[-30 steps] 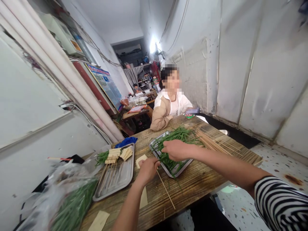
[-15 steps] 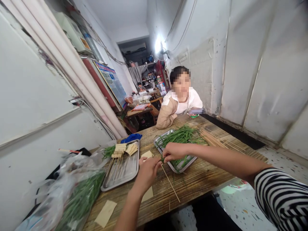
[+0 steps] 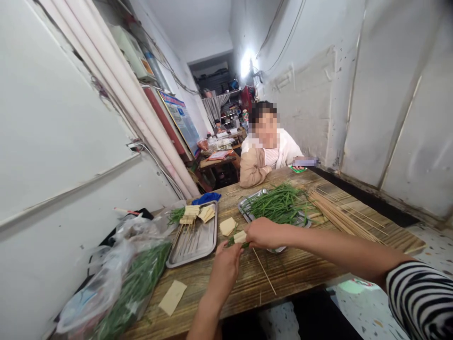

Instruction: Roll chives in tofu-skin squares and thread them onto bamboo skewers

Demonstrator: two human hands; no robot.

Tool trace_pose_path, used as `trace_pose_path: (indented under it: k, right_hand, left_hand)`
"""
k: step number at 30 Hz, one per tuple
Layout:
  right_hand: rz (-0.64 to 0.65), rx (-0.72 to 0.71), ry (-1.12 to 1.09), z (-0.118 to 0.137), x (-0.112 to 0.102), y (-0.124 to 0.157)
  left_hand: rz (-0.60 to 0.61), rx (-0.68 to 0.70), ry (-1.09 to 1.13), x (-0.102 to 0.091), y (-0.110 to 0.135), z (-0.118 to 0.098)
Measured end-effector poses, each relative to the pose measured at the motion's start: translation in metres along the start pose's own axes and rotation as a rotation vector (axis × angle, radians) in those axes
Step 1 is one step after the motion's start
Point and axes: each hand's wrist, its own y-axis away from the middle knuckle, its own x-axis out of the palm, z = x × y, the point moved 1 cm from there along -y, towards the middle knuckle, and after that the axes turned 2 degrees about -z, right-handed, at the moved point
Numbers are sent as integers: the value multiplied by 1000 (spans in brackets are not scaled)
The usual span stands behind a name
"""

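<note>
My left hand and my right hand meet over the wooden table, both closed on a pale tofu-skin piece wrapped round green chives. A thin bamboo skewer juts from under my hands toward me. Just beyond my right hand is a metal tray heaped with chives. Another tofu-skin square lies on the table next to my hands.
A second metal tray to the left holds several finished skewers. A plastic bag of chives lies at the near left, with a tofu-skin sheet nearby. Loose skewers are piled at the right. A person sits opposite.
My right hand came off the chive tray with chives and joined my left hand; a tofu-skin piece now shows between the two hands. The view shifted left.
</note>
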Motion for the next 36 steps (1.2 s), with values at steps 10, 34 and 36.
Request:
trace_pose_path:
  k: [10, 34, 36]
  right_hand:
    - [89, 136, -545, -2, 7, -12]
    - [-235, 447, -1278, 32, 52, -29]
    - [-194, 409, -1292, 30, 47, -28]
  left_hand:
    - [16, -48, 58, -16, 5, 4]
    - [-267, -533, 491, 7, 35, -2]
    - [-190, -525, 655, -7, 33, 9]
